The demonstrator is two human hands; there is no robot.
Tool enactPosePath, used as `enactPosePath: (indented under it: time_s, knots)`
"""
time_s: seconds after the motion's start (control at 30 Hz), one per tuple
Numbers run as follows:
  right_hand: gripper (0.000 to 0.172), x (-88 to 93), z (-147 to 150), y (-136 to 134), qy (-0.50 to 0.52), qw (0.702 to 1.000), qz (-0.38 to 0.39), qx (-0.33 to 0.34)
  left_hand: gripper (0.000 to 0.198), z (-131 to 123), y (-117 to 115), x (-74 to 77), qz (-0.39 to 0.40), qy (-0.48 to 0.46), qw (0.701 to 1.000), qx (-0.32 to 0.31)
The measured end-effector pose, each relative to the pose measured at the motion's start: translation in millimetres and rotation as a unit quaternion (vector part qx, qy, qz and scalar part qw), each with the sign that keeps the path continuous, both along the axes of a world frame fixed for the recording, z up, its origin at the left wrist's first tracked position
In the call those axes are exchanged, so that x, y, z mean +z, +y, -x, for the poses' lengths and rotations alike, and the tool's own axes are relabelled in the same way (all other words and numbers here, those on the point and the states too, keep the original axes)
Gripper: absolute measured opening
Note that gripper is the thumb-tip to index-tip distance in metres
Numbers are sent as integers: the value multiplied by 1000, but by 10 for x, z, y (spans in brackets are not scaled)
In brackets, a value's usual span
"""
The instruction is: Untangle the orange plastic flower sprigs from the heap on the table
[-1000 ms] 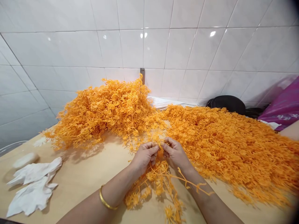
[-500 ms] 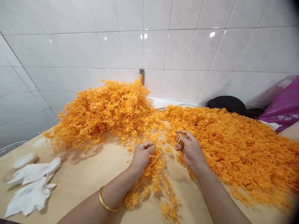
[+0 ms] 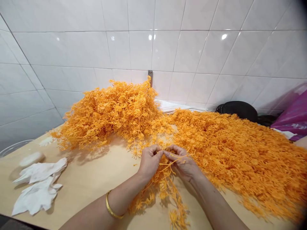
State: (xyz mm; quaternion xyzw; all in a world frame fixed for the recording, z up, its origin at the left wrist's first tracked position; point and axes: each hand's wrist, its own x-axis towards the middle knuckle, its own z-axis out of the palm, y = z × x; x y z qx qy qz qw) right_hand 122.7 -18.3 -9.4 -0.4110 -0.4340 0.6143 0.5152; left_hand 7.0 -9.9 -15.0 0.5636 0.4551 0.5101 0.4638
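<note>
- Pinching an orange sprig (image 3: 169,166) between fingertips, your left hand (image 3: 150,161) and right hand (image 3: 186,163) meet just in front of the two piles, thumbs nearly touching.
- Below your hands, more orange strands (image 3: 177,204) hang or lie between your forearms (the exact joins are hard to make out).
- Your widest stretch of tan tabletop (image 3: 96,182) runs from your left forearm to the crumpled white tissues (image 3: 35,198).
- On your right, the flat orange heap (image 3: 242,156) spreads close to your forearm; ahead, the taller orange mound (image 3: 115,115) reaches back towards the tiled wall (image 3: 192,48).
- Past the table's left edge you can see a clear curved rim (image 3: 15,145), contents out of sight.
- Behind the heap sit a black case (image 3: 237,110) and, far right, a purple bag (image 3: 292,111); what they hold is hidden from you.
</note>
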Motion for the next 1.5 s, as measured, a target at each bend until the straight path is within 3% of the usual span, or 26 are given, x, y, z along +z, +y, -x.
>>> enactPosePath:
  time_s: [0.13, 0.23, 0.3, 0.37, 0.5, 0.63, 0.83, 0.93, 1.1, 1.17, 1.3, 1.37, 1.5]
  knots:
    - [26, -12, -116, 110, 1, 992, -26, -126, 26, -8, -41, 17, -12, 20, 1000, -20]
    - [25, 45, -359, 181, 42, 959, -36, -277, 24, 3, -61, 33, -7, 35, 999, -12]
    - [23, 83, -486, 189, 52, 945, -34, -320, 23, 10, -60, 29, -13, 55, 998, 3]
    - [20, 110, -524, 164, 34, 956, -24, -291, 23, 20, -46, 13, -40, 88, 995, 15]
    - [29, 161, -404, 79, 30, 985, -15, -168, 25, 75, 5, -10, -124, 185, 973, 54]
    - [25, 182, -288, 27, 40, 995, 10, -93, 25, 141, 40, 19, -204, 256, 940, 95]
    - [31, 122, -137, -2, -15, 999, 28, -14, 24, 111, 10, 10, -244, 300, 918, 90]
    - [31, 82, -68, -3, -28, 999, 5, -28, 24, 71, -24, -14, -249, 309, 916, 63]
    - [31, 42, -64, 48, -4, 991, -50, -128, 20, 16, -71, -22, -240, 271, 932, 14]
    - [29, 55, -179, 96, 6, 979, -51, -198, 19, 20, -75, -29, -238, 273, 932, 10]
    - [26, 105, -550, 190, 60, 925, -52, -373, 22, 59, -64, -59, -235, 280, 930, 29]
    - [24, 121, -642, 198, 44, 931, -38, -360, 23, 66, -57, -69, -232, 272, 933, 33]
    - [24, 147, -518, 137, 1, 974, -43, -222, 24, 58, -49, -69, -235, 266, 934, 34]
